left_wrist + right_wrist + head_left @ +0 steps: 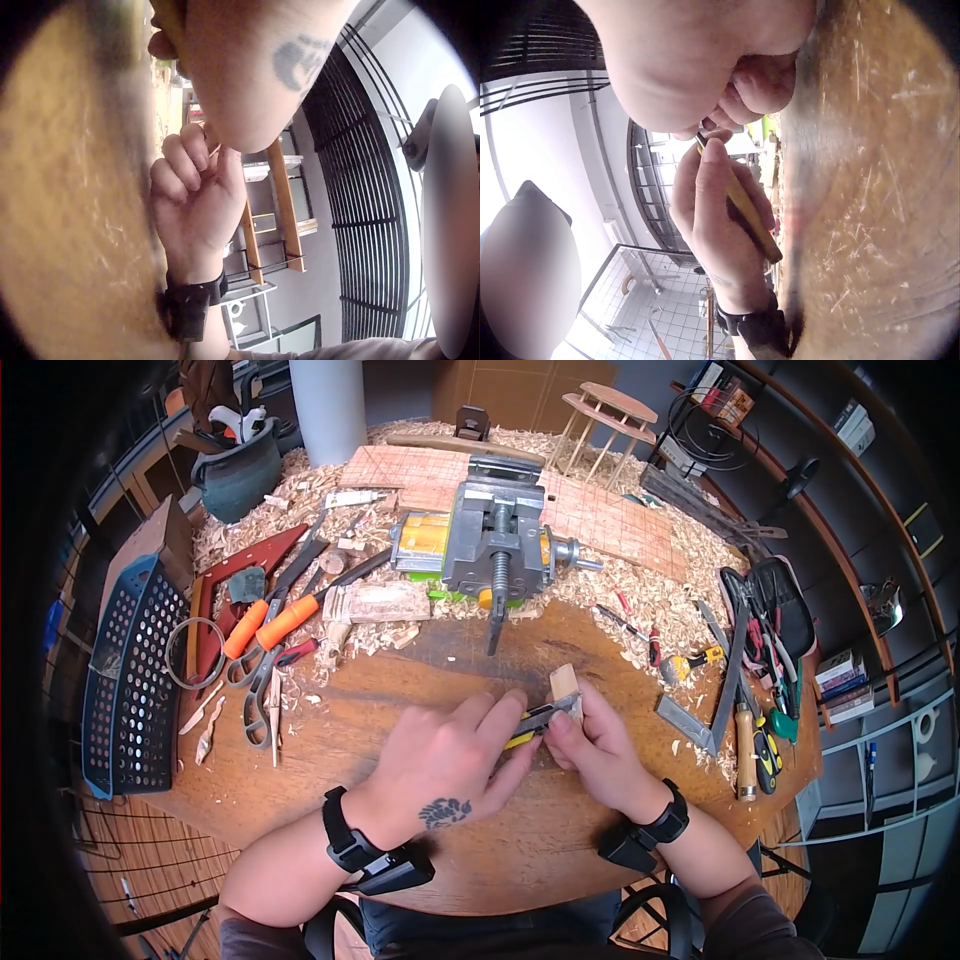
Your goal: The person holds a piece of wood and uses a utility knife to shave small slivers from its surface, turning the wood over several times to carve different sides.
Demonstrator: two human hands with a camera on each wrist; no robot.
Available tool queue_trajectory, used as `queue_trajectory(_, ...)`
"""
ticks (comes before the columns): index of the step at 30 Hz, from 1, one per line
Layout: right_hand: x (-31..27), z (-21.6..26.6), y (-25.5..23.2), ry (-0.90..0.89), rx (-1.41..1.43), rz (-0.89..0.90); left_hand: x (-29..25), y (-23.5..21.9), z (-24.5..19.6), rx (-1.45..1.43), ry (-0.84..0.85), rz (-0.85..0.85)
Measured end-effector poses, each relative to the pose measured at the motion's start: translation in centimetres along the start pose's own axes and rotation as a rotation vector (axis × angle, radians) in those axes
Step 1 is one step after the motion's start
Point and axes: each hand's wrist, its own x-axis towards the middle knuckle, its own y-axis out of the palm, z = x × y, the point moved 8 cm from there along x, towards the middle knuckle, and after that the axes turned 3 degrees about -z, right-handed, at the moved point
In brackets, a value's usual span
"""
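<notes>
1. Left hand [435, 760]: fingers bent and closed round a yellow-and-black knife [522, 738]; in the right wrist view the thumb is laid along the handle.
2. Right hand [600, 745]: fingers curled in, thumb pressed over; a small wood piece [565, 681] is pinched, its pale upper end left exposed above the grip.
3. Knife and wood piece: held together above the near part of the workbench [490, 860], between the two hands; the knife's front end is brought up to the wood piece. Whether the edge is sunk into the wood cannot be told.
4. Vise [490, 560]: placed beyond the hands, surrounded by wood shavings [640, 585].
5. Left side of the bench: scissors [257, 710] are laid near two orange-handled tools; a blue perforated basket [135, 680] is stood at the edge.
6. Right side: a metal square [685, 723] is laid near a wooden-handled tool [746, 750], with yellow-and-black pliers [768, 760] placed just beside the latter.
7. Wrists: a black strap [350, 835] is worn on each.
</notes>
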Motion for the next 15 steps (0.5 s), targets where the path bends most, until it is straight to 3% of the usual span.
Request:
queue_trajectory(10,-0.12,-0.03,-0.92,0.071,-0.195,-0.027,0.19,-0.87,-0.21,0.016,0.003,-0.057)
queue_trajectory(15,-0.12,0.49,-0.1,0.001,-0.069,-0.005,0.09,-0.41,-0.16,0.005,0.006,-0.009)
